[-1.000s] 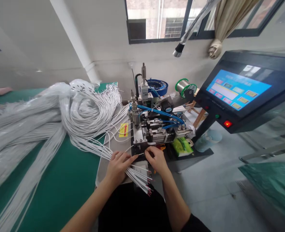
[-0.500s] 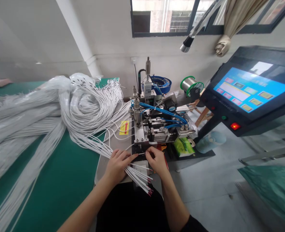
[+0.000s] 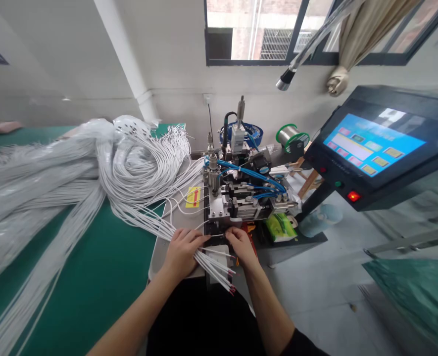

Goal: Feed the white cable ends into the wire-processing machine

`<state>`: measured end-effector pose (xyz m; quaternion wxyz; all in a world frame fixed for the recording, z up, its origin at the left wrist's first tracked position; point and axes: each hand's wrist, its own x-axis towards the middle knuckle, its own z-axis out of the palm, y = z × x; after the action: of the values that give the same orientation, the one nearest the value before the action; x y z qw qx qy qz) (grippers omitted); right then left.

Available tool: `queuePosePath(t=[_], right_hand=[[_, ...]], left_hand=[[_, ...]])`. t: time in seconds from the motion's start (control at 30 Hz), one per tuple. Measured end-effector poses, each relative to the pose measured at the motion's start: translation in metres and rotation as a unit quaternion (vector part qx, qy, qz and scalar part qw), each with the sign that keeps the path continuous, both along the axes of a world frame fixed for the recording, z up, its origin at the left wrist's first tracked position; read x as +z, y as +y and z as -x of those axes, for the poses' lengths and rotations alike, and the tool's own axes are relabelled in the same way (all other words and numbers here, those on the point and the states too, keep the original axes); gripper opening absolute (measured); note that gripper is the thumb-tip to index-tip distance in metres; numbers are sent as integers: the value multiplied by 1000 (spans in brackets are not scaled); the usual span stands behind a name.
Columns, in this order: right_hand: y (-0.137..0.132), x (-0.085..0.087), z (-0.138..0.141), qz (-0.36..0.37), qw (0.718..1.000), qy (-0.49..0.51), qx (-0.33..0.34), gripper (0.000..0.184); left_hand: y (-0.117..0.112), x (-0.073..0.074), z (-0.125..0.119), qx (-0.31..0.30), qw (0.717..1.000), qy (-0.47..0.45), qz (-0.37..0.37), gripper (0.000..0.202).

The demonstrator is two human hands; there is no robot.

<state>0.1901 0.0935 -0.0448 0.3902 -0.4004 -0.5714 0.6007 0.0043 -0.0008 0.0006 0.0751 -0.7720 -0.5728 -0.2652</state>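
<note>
My left hand [image 3: 183, 251] is closed over a bundle of white cables [image 3: 215, 271], whose reddish ends stick out to the right below it. Its thumb and forefinger pinch a single white cable [image 3: 217, 235] at the front of the machine [image 3: 222, 195]. At that cable's right end, the thumb and fingertips of my right hand [image 3: 241, 244] are pressed together on it. The exact tip is hidden by the fingers. From the left hand the bundle runs back to a large heap of white cables [image 3: 140, 163].
Long bagged cable bundles [image 3: 36, 198] lie along the green table [image 3: 103, 257] at left. A control panel with a lit screen [image 3: 370, 143] leans in from the right. Behind the machine stand a wire spool [image 3: 292, 137] and a lamp [image 3: 286, 79]; a green packet [image 3: 281, 227] lies beside it.
The camera view has shifted slightly. Both hands stay at the machine's front with the single cable between them, and the bundle's loose ends have moved up a little.
</note>
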Motion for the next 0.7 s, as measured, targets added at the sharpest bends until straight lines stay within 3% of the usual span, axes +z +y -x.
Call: queuePosePath(t=[0.23, 0.37, 0.53, 0.7], right_hand=[[-7, -5, -10, -14, 999, -13, -37, 35], [-15, -1, -23, -37, 996, -42, -67, 36], [-29, 26, -31, -50, 997, -32, -53, 36], [-48, 56, -34, -91, 994, -41, 46, 26]], left_hand=[[1, 1, -2, 9, 1000, -8, -23, 27], [1, 3, -3, 46, 999, -1, -28, 25], [-3, 9, -6, 50, 997, -13, -64, 20], [-3, 11, -7, 41, 993, -25, -105, 18]])
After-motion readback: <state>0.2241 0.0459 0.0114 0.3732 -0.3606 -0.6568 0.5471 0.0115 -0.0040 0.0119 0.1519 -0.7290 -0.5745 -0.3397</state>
